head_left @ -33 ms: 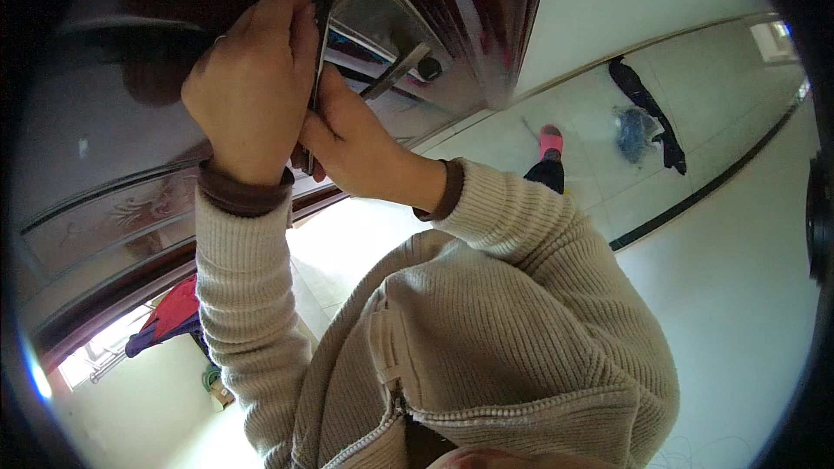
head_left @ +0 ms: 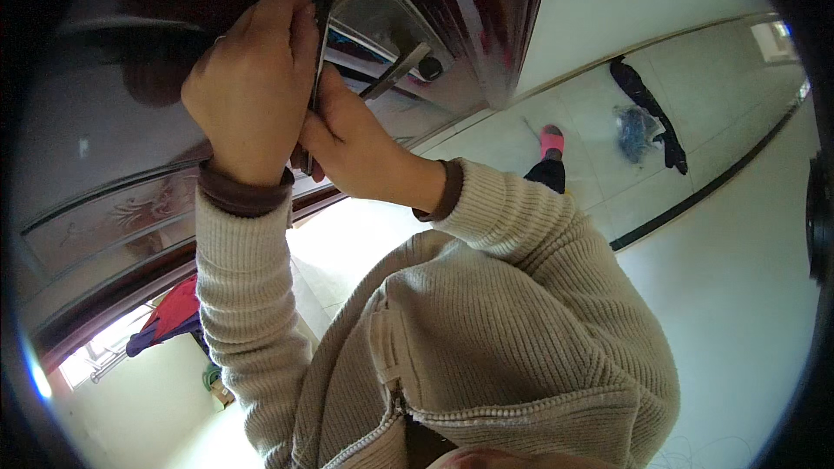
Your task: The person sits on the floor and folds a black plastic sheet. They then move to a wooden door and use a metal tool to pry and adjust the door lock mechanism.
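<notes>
A long, thin, dark flat piece with a pale metallic edge [head_left: 321, 69] is held in front of the dark red-brown door, seen nearly edge-on. My left hand [head_left: 254, 82] is closed on its upper left side, fingers bent and partly hidden behind. From the right, my right hand [head_left: 352, 135] grips its lower part, with the thumb along the edge and fingertips showing underneath. What kind of thing it is, I cannot make out. Just beyond it on the door are a metal lock plate [head_left: 375, 7] and a lever handle [head_left: 395, 72] with a round black knob [head_left: 429, 69].
The glossy door [head_left: 104, 148] fills the upper left, and its frame [head_left: 486, 17] runs beside a pale wall [head_left: 608, 0]. On the tiled floor lie a black cloth-like strip [head_left: 643, 100] and a clear bluish plastic bag [head_left: 637, 133]. My foot wears a pink slipper [head_left: 551, 138].
</notes>
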The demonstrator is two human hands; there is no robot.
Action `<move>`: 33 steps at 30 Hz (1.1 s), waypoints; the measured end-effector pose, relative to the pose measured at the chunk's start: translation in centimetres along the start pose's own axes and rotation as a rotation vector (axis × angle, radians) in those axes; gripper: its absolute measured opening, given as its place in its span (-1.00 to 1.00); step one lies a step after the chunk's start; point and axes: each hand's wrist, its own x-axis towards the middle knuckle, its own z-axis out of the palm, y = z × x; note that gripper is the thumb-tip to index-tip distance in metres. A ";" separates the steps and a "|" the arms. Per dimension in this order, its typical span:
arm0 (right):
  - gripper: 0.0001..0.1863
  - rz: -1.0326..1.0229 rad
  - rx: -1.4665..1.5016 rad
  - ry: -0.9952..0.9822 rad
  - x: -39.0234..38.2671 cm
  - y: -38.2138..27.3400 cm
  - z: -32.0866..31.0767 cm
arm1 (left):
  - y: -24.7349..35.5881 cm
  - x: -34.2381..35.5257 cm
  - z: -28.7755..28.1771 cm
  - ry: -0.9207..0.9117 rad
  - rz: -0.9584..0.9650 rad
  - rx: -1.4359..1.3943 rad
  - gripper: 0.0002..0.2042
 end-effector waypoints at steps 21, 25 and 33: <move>-0.66 -0.069 -0.096 0.029 1.3 2.3 1.9 | -0.8 -0.4 -0.2 -0.045 0.062 0.130 -0.92; -0.67 -0.165 -0.109 0.073 1.4 2.5 1.7 | -0.5 0.2 0.0 -0.066 0.055 0.129 -0.92; -0.77 -0.039 0.061 0.009 -0.8 0.8 1.4 | -0.5 -0.2 -0.8 -0.048 0.069 0.131 -0.94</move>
